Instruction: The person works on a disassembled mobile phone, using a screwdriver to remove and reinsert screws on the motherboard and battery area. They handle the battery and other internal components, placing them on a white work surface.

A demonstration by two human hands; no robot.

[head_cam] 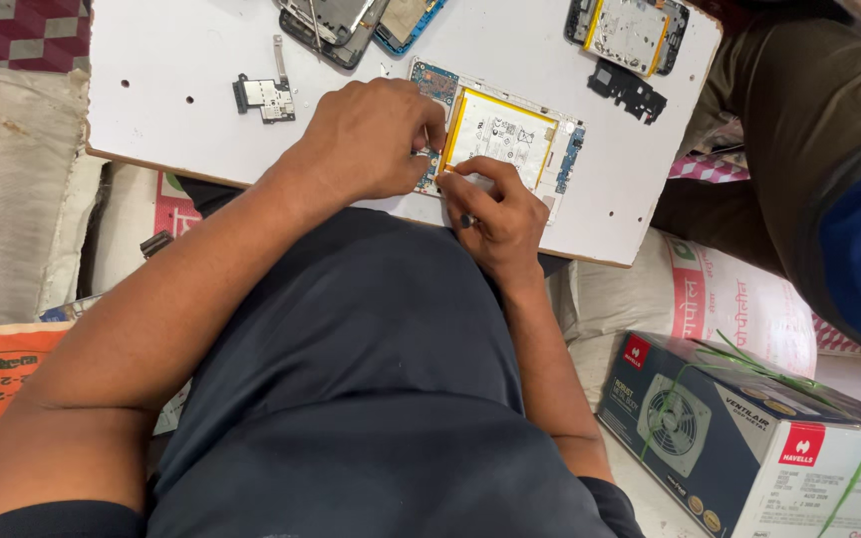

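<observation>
while the left hand (pixel 376 139) pins the opened phone (pixel 498 139) to the counter (pixel 181 60), the right hand (pixel 495 214) grips a small tool at its edge, likely prying; steady pressure needed.

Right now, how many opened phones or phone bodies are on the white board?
3: one under both hands, one at the top right edge, and a stack at top centre that may hide more.

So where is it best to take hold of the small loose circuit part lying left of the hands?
Pinch the small circuit part across its flat, squarish body, coming from above. It lies flat on the white board with bare surface all around, and its thin metal strip looks too slim to grip.
</observation>
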